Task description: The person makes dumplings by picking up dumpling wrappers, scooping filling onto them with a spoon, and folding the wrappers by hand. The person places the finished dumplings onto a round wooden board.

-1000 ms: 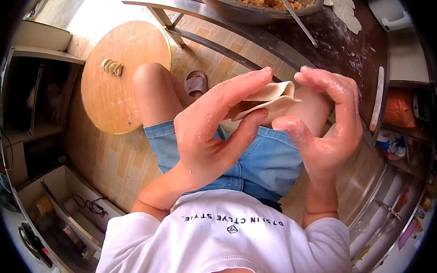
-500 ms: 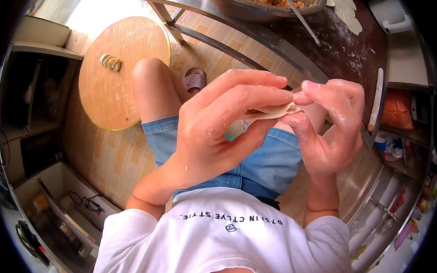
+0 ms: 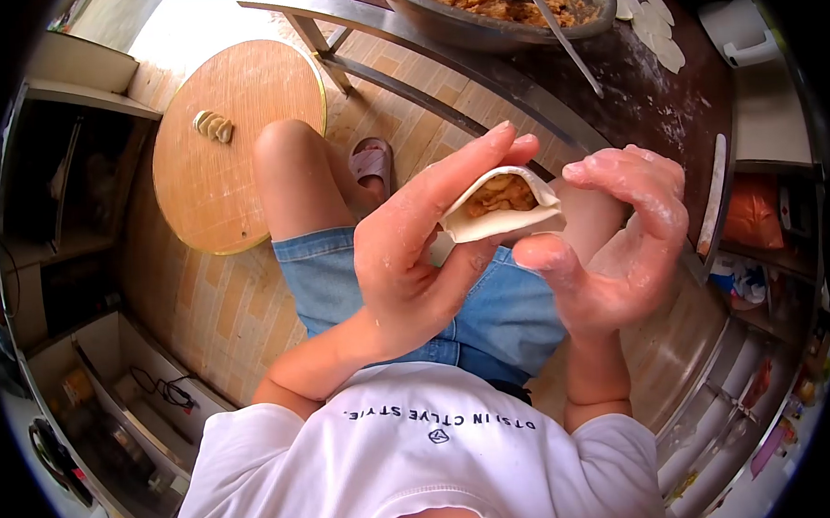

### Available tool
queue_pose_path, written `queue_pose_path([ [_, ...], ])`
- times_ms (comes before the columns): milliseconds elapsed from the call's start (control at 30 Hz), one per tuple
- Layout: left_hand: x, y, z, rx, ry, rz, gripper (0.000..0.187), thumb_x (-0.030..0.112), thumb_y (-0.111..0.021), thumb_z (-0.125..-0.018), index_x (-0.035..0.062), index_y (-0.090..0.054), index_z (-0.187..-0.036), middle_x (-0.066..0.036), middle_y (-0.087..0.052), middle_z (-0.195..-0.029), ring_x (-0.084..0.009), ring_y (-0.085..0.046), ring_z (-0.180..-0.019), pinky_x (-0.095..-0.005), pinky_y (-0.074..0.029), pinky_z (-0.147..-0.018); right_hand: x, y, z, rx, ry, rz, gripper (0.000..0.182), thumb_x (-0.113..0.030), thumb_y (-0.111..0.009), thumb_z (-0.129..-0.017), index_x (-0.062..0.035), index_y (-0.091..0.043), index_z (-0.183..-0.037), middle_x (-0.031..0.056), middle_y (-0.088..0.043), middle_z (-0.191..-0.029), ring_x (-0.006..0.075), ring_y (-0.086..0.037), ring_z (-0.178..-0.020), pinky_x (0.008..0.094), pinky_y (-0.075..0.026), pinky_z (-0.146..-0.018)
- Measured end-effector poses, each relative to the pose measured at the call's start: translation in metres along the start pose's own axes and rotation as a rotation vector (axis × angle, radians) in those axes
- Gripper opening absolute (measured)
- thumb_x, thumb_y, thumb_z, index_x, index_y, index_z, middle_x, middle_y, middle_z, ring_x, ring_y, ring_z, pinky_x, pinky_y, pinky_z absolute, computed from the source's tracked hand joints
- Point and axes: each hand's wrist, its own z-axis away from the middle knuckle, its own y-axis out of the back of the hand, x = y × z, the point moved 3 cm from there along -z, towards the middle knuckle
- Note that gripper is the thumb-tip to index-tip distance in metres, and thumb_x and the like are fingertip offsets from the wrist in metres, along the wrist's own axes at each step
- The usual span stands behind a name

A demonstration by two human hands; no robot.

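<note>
A half-folded dumpling (image 3: 506,223) lies in the grip of my left hand (image 3: 405,250), with fingers behind it and the thumb beneath. Its white wrapper gapes toward me and shows brown filling inside; the right end is pinched together. Just to the right, my right hand (image 3: 623,241) is floury, its thumb and curled fingers spread apart, the thumb tip close by the wrapper's right corner. Up on the dark table stands a metal bowl (image 3: 493,39) of brown filling, a spoon (image 3: 563,44) leaning in it. Flat white wrappers (image 3: 653,28) lie beside the bowl.
On the left, a round wooden board (image 3: 236,188) carries several finished dumplings (image 3: 213,127) in a row. The flour-dusted dark table (image 3: 677,109) has a metal edge. A slippered foot (image 3: 371,164) rests on the tiled floor. Open shelves (image 3: 757,244) stand at right.
My right fingers have let go of the wrapper's edge and opened away from it. My left hand has turned the dumpling so that its open side and filling now show.
</note>
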Motion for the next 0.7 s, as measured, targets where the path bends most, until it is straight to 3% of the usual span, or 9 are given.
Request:
queue_pose_path([
  [67,0.002,0.000,-0.001,-0.018,-0.053,-0.032,0.060,-0.018,-0.050,-0.070,-0.0047,-0.040,-0.128,-0.019,-0.053,-0.121,-0.0244,-0.054,-0.110,-0.0304,-0.045,-0.089,0.000,0.002,-0.002,-0.036,0.016,0.001,0.037,-0.039,-0.070,-0.073,-0.0065,-0.057,-0.084,0.0037,-0.058,-0.077,0.0215,-0.051,-0.072,0.0385,-0.040,-0.079],
  [167,0.005,0.003,-0.003,-0.103,-0.106,-0.116,0.050,0.009,-0.059,-0.084,-0.0086,-0.037,-0.126,-0.028,-0.053,-0.116,-0.0274,-0.054,-0.107,-0.0309,-0.045,-0.087,0.003,0.004,-0.003,-0.099,0.038,-0.005,0.034,-0.037,-0.071,-0.073,-0.0077,-0.057,-0.082,0.0034,-0.058,-0.076,0.0213,-0.050,-0.070,0.0383,-0.040,-0.078],
  [433,0.010,0.010,-0.014,-0.294,-0.297,-0.233,0.041,-0.002,-0.054,-0.082,-0.0059,-0.041,-0.121,-0.027,-0.055,-0.112,-0.0235,-0.057,-0.098,-0.0301,-0.045,-0.085,0.000,0.005,0.003,-0.045,0.040,-0.013,0.030,-0.037,-0.068,-0.075,-0.0100,-0.057,-0.083,0.0016,-0.058,-0.075,0.0193,-0.048,-0.071,0.0383,-0.038,-0.079],
  [567,0.009,0.005,-0.008,-0.123,-0.085,0.081,0.054,-0.014,-0.053,-0.071,-0.0016,-0.041,-0.123,-0.020,-0.056,-0.113,-0.0260,-0.057,-0.103,-0.0327,-0.048,-0.081,-0.002,0.007,0.003,-0.076,0.074,0.064,0.028,-0.037,-0.066,-0.077,-0.0118,-0.057,-0.085,-0.0011,-0.058,-0.076,0.0186,-0.047,-0.074,0.0400,-0.038,-0.084],
  [633,0.009,0.006,-0.006,-0.098,-0.089,0.098,0.056,-0.002,-0.058,-0.077,-0.0030,-0.032,-0.126,-0.025,-0.055,-0.113,-0.0249,-0.057,-0.102,-0.0306,-0.045,-0.086,-0.003,0.009,0.004,-0.055,0.086,0.100,0.027,-0.037,-0.065,-0.078,-0.0121,-0.057,-0.086,-0.0022,-0.058,-0.077,0.0183,-0.047,-0.075,0.0407,-0.038,-0.086],
  [667,0.008,0.001,-0.004,-0.011,-0.069,0.223,0.054,-0.012,-0.053,-0.073,-0.0039,-0.037,-0.124,-0.022,-0.055,-0.114,-0.0274,-0.056,-0.106,-0.0332,-0.046,-0.087,-0.006,0.010,0.005,-0.046,0.078,0.148,0.028,-0.038,-0.064,-0.079,-0.0121,-0.057,-0.086,-0.0021,-0.058,-0.078,0.0181,-0.048,-0.075,0.0407,-0.038,-0.086],
  [700,0.004,-0.002,0.000,0.022,-0.087,0.232,0.053,-0.012,-0.053,-0.073,-0.0051,-0.038,-0.124,-0.022,-0.055,-0.114,-0.0274,-0.056,-0.106,-0.0333,-0.046,-0.087,-0.010,0.010,0.007,-0.036,0.071,0.195,0.028,-0.038,-0.063,-0.079,-0.0120,-0.057,-0.087,-0.0020,-0.058,-0.079,0.0178,-0.048,-0.075,0.0407,-0.038,-0.087],
])
